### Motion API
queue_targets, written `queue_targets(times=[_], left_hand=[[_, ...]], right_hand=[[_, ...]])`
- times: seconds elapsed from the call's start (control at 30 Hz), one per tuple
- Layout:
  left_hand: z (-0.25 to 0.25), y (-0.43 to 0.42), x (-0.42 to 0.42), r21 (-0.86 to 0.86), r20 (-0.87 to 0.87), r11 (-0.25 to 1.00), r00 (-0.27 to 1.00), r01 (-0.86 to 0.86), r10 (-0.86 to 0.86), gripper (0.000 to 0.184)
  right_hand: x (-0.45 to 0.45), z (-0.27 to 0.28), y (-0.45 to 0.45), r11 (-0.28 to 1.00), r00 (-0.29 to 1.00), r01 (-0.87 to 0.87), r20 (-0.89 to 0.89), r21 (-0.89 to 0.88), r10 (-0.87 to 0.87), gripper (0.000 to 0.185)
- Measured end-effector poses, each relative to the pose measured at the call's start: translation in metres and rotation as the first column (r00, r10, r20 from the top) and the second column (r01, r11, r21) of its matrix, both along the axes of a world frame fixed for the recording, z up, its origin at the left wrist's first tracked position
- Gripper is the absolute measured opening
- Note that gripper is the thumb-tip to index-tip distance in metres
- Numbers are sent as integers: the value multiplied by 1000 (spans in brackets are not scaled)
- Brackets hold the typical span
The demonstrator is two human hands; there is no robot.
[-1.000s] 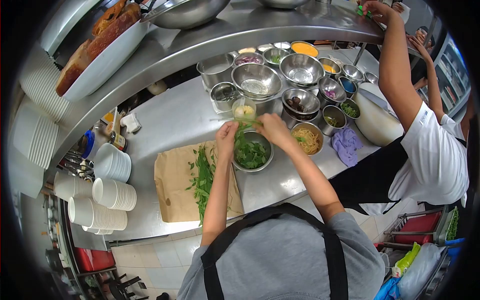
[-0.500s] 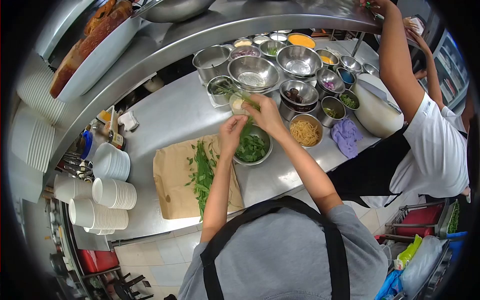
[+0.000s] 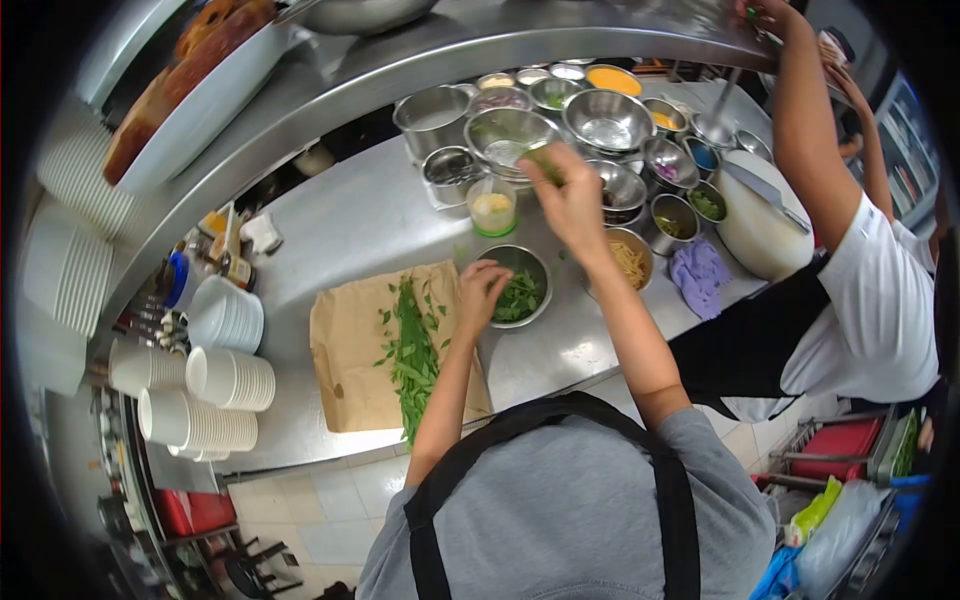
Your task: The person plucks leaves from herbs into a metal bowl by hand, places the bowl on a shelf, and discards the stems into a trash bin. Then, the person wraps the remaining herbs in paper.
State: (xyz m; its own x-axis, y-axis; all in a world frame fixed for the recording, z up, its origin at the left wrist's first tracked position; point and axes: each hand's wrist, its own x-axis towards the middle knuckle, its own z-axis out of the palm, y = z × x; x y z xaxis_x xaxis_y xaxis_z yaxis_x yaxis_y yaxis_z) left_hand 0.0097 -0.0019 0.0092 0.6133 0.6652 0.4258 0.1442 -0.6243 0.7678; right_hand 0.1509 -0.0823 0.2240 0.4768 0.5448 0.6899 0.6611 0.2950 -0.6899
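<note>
My left hand (image 3: 484,289) is at the left side of a metal bowl (image 3: 546,280) of green leaves (image 3: 517,297). Its fingertips are pinched together over the leaves; whether a leaf is between them is hidden. Higher up and blurred by motion, my right hand (image 3: 574,200) is closed on a green herb stem (image 3: 543,163) near an empty-looking steel bowl (image 3: 500,150). A bunch of leafy herbs (image 3: 415,350) lies on brown paper (image 3: 345,340) left of the bowl. Behind the bowl stands a clear tub (image 3: 492,210) with pale yellow contents.
Several metal containers of ingredients crowd the back right, with noodle-like yellow strips (image 3: 628,262) in one. A purple cloth (image 3: 697,275) and a knife (image 3: 765,190) on a white board (image 3: 745,228) lie near a co-worker (image 3: 880,290). Stacked white bowls (image 3: 215,415) stand left. A steel shelf (image 3: 480,48) overhangs.
My right hand has moved up and right, away from the left hand, carrying the herb stem. My left hand has lowered to the bowl of leaves. The clear tub is now uncovered to view.
</note>
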Motion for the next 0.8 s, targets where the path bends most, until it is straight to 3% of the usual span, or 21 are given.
queue_targets(times=[0.1,0.17,0.27,0.33,0.43,0.57,0.67,0.73,0.77,0.8], left_hand=[[0,-10,-4,301,-163,953,986,25,25,12],[-9,-13,2,346,-226,938,969,-13,97,13],[-9,-15,13,454,-206,891,969,-30,137,11],[-3,-19,18,463,-200,886,970,-29,137,12],[12,-25,11,337,-296,942,949,-4,110,20],[22,-34,-2,482,-110,861,963,-165,246,25],[40,-33,-49,304,-97,922,955,-240,281,17],[35,-26,-102,-11,-244,928,901,-372,358,17],[30,-27,-132,191,-350,905,835,-380,425,12],[15,-27,-160,141,-479,884,751,-445,455,13]], right_hand=[[0,11,-8,999,1000,14,14,-36,-13,14],[6,4,-5,998,997,-53,54,-42,55,14],[2,-7,-10,970,974,-207,-125,-126,191,17],[2,-19,-14,935,932,-294,-277,-200,234,18],[-2,-31,-17,942,893,-305,-384,-137,234,16],[-5,-49,-17,949,852,-314,-449,-25,270,16],[-9,-35,-34,938,720,-344,-656,-51,229,14],[-4,-35,-41,942,750,-327,-628,-81,207,13],[-2,-35,-44,944,765,-317,-614,-95,196,13],[-8,-29,-45,962,797,-240,-593,-133,117,13]])
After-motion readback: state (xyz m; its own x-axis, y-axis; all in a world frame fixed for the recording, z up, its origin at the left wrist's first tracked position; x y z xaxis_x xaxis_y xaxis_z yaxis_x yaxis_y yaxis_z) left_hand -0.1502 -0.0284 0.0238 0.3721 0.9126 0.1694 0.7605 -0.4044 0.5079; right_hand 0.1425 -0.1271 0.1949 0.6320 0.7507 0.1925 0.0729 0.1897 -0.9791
